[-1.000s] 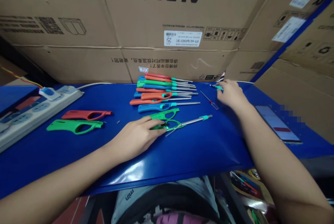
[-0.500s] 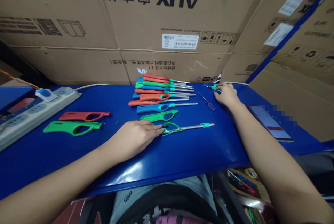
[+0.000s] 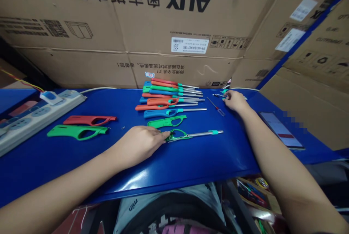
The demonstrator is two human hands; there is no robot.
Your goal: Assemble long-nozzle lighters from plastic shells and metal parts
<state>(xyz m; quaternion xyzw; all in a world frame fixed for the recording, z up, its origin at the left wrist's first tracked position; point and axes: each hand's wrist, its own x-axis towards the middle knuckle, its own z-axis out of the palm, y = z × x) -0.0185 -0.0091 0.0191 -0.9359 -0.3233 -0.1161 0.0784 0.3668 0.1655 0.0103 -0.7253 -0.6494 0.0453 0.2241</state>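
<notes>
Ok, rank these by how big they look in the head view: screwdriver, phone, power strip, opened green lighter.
1. Power strip
2. Phone and opened green lighter: unsure, as the left hand covers part of the lighter
3. Screwdriver

I see a green lighter body (image 3: pixel 187 137) flat on the blue surface (image 3: pixel 196 161), trigger loop showing, back end hidden. Its metal tube (image 3: pixel 200 133) points R, w/ a teal collar (image 3: pixel 215 132) near the tip. Farther back & R, a small whitish pc. (image 3: pixel 219 95), partly hidden, dark at its L end; can't ID.
</notes>
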